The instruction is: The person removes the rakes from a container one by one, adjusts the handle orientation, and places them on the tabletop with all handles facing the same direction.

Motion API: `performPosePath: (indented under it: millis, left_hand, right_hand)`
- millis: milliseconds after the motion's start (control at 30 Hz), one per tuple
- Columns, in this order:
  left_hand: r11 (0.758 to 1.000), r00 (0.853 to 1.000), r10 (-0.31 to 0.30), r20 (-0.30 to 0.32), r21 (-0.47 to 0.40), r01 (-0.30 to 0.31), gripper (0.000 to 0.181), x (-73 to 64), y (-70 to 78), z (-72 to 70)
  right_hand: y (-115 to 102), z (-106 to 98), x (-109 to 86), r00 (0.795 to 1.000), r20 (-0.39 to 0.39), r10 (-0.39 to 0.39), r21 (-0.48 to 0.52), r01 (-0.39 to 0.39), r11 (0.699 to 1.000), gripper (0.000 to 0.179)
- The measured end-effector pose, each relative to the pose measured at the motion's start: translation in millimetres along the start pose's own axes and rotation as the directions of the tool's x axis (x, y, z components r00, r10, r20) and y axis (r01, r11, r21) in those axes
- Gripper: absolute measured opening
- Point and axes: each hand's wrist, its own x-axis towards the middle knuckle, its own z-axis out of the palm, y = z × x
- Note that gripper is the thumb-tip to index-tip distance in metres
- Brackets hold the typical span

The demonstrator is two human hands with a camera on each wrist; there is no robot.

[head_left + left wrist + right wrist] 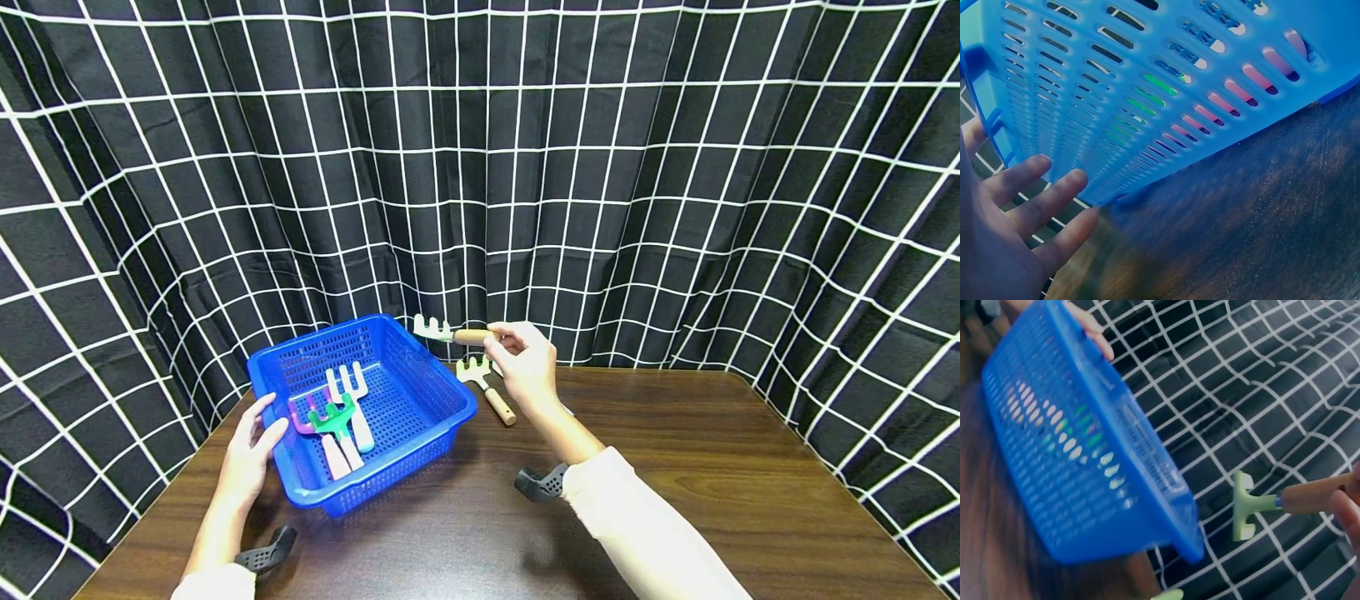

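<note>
My right hand (529,367) pinches the wooden handle of a small toy garden rake (474,337), holding it up beyond the basket's right side. Its pale green tined head (1245,506) points toward the basket in the right wrist view. A blue plastic basket (465,402) stands on the table. Inside lie a white fork (348,382), a green rake (333,418) and a purple rake (302,423). On the basket's left rim rest the thumb and a finger of my left hand (247,454); its other fingers (1054,203) extend loosely outside the slotted wall in the left wrist view.
Another pale green rake with a wooden handle (498,405) lies on the brown wooden table (675,483), right of the basket. Partly behind my right hand is a whitish item, mostly hidden. A black curtain with a white grid (570,167) surrounds the table's back and sides.
</note>
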Motion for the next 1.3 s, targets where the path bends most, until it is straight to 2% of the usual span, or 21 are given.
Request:
performPosePath:
  millis: [67,233,400,633,867,1300]
  left_hand:
    - [1.0,1.0,0.0,0.001,-0.001,0.0,0.054,-0.1,-0.8,-0.9]
    - [1.0,1.0,0.012,-0.002,-0.021,-0.012,0.054,0.0,-0.9,-1.1]
    - [1.0,1.0,0.014,-0.007,-0.017,-0.014,0.053,-0.6,0.5,0.7]
    - [1.0,1.0,0.012,-0.002,-0.022,-0.012,0.054,0.9,-1.0,2.0]
    - [0.999,0.999,0.029,-0.014,-0.03,-0.029,0.051,0.5,0.2,2.4]
    - [0.999,1.0,0.03,-0.007,-0.043,-0.031,0.052,-1.1,1.0,1.7]
  right_hand:
    - [7,-6,-2.0,0.999,-0.028,-0.022,-0.036,0.021,0.999,0.015]
    - [44,-20,-6.6,0.995,-0.078,-0.056,-0.099,0.048,0.994,0.017]
    - [64,-40,-12.3,0.991,-0.093,-0.1,-0.186,0.081,0.979,0.017]
    - [80,-67,-21.4,0.986,-0.135,-0.094,-0.307,0.048,0.951,0.018]
    - [95,-87,-30.4,0.981,-0.124,-0.15,-0.393,0.09,0.915,0.017]
    - [121,-116,-42.8,0.984,-0.12,-0.133,-0.459,0.064,0.886,0.019]
